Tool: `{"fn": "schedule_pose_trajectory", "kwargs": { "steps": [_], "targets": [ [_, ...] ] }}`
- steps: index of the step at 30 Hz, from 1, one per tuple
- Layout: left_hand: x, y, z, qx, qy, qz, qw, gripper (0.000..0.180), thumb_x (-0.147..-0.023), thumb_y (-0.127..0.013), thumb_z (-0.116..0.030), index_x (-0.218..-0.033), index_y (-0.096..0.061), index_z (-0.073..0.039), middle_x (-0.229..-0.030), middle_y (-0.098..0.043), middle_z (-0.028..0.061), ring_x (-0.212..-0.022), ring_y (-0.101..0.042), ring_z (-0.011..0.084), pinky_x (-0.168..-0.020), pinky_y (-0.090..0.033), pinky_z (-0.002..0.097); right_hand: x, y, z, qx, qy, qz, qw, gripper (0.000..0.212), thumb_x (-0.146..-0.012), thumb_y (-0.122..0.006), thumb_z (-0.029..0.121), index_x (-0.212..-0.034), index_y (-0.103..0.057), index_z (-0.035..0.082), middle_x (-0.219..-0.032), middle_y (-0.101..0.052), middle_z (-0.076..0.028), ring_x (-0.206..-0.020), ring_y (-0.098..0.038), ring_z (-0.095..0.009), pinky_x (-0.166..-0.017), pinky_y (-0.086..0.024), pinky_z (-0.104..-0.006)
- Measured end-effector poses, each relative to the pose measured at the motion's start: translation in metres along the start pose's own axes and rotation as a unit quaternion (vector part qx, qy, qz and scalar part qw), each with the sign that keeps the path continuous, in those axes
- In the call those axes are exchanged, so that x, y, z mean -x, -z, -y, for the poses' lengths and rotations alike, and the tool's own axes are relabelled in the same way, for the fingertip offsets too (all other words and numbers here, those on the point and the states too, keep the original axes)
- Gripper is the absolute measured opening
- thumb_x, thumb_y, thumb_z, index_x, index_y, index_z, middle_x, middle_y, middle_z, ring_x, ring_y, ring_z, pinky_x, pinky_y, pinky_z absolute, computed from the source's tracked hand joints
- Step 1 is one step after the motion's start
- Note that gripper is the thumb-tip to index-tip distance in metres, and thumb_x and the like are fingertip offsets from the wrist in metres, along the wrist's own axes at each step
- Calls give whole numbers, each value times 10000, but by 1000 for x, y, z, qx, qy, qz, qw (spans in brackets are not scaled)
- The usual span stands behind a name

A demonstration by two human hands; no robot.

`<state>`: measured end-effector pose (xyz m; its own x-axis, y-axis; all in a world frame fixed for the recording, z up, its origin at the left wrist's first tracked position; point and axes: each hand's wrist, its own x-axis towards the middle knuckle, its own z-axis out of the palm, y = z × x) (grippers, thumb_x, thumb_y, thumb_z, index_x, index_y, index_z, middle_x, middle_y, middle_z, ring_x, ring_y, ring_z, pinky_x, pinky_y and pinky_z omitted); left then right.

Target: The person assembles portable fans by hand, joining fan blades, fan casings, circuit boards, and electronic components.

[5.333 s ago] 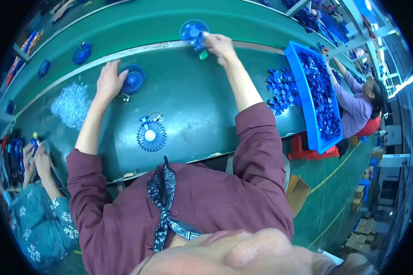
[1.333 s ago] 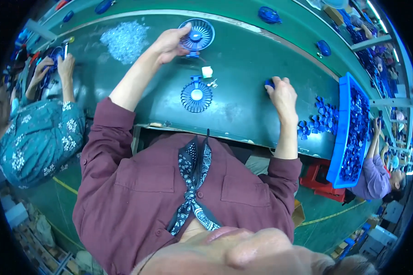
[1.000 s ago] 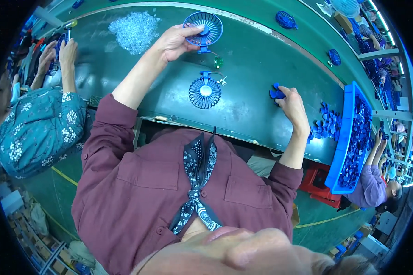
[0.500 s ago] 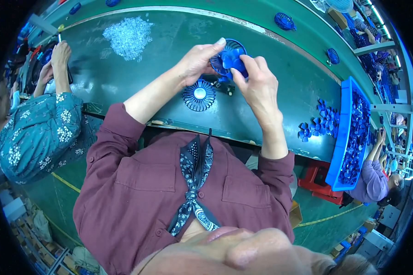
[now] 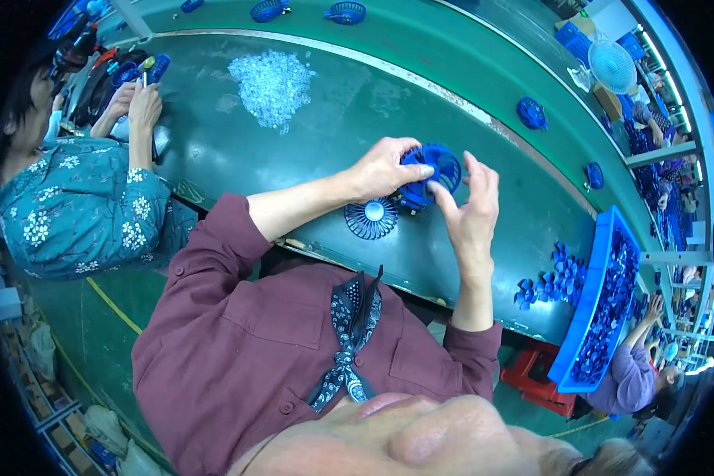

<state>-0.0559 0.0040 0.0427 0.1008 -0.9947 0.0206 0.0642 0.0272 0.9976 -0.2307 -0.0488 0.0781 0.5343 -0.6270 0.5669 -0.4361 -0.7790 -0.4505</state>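
Observation:
My left hand [image 5: 382,170] grips a small blue fan [image 5: 447,165], its thumb lying across the front of the fan's middle. Blue blades sit inside the round housing, partly covered by that thumb. On the fan's right side is my right hand [image 5: 474,208], its fingers raised and spread and its thumb tip close to the hub; whether the thumb touches is hard to tell. Just below the fan, a round blue grille [image 5: 371,218] with a pale centre lies flat on the green table, beside my left wrist.
A heap of clear small pieces [image 5: 274,89] lies at the far left. Loose blue fan blades [image 5: 554,282] are by a blue bin [image 5: 565,361] full of blades at right. Beyond the table's ledge, a green belt [image 5: 460,75] carries blue fans. A co-worker [image 5: 87,206] sits at left.
My right fingers have come off the blue blades and spread apart. My left thumb has moved over the fan's middle. The whole view has shifted, and belt fans appear in different places.

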Motion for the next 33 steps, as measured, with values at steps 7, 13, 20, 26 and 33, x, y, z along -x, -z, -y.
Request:
{"fn": "schedule_pose_trajectory", "kwargs": {
  "steps": [7, 13, 20, 26, 33],
  "targets": [
    [-8, 11, -2, -186, -55, 19, 981, 372, -803, -673, -288, -992, -604, 24, -809, -645, 143, -742, -604, 171, -687, -488, 327, -8, -22, -32, -300, -201, 192, 913, 276, -735, -762, 132, -934, -641, -17, -798, -646, -43, -720, -563, -90, -655, -475, -259],
    [-75, 69, 6, -280, -44, -50, 958, 587, -837, -663, -289, -1301, -432, -12, -1015, -637, 164, -874, -617, 205, -773, -498, 347, -61, -46, -85, -287, -341, 181, 877, 155, -815, -702, 160, -868, -635, 31, -732, -612, -22, -566, -493, -72, -469, -359, -215],
    [-160, 301, 36, -615, -174, -404, 654, 503, -703, -591, -62, -1196, -493, -50, -1036, -570, 214, -934, -559, 405, -787, -485, 496, -52, -16, -128, -322, -412, -6, 852, 362, -869, -629, 117, -1175, -555, -63, -1055, -649, -153, -839, -649, -184, -642, -527, -257],
    [-176, 365, 45, -747, -9, -341, 571, 449, -800, -514, -121, -1247, -503, -160, -955, -657, 147, -871, -640, 353, -701, -505, 510, 96, 89, -171, 244, -287, -147, 914, 331, -867, -626, 130, -1152, -591, -33, -1088, -627, -188, -973, -598, -293, -882, -455, -379],
    [-247, 288, 61, -750, -84, -190, 628, 386, -867, -438, -131, -1209, -581, -239, -987, -629, 155, -895, -635, 336, -706, -522, 494, 179, 108, -171, 326, -339, -96, 878, 277, -847, -616, 177, -1054, -646, -4, -1127, -594, -253, -1025, -561, -397, -927, -424, -455]
  ]
}}
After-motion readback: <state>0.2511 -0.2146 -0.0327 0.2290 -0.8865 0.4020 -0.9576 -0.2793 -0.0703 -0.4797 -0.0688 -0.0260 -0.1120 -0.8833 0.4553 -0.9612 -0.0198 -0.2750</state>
